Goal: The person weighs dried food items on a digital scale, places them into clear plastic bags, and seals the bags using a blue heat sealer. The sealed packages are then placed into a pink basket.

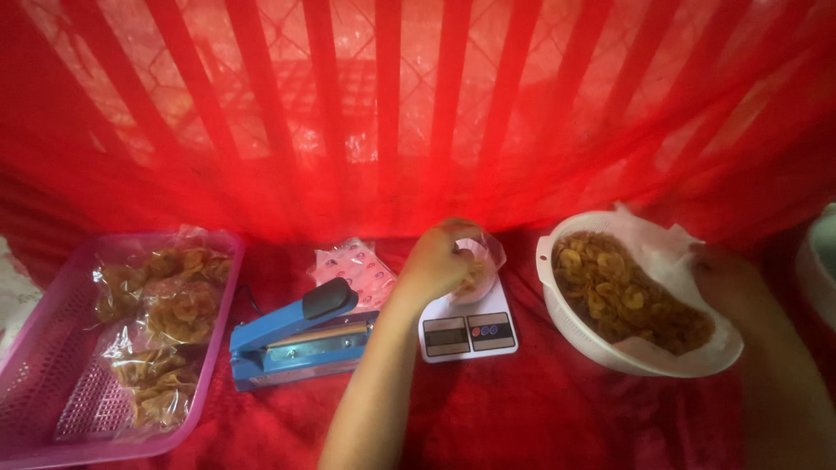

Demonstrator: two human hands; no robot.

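Observation:
My left hand (438,258) holds a clear plastic bag (484,263) of fried chips upright on a small white kitchen scale (468,331). My right hand (727,274) rests on the far right rim of a white bowl (566,322), which is lined with white paper and filled with golden banana chips (620,292). The fingers of my right hand are dark and partly hidden behind the paper, so I cannot tell whether they hold any chips.
A blue heat sealer (292,339) lies left of the scale, with a stack of printed packets (357,271) behind it. A pink basket (52,365) at the left holds several sealed chip bags (161,331). Red cloth covers the surface and hangs behind.

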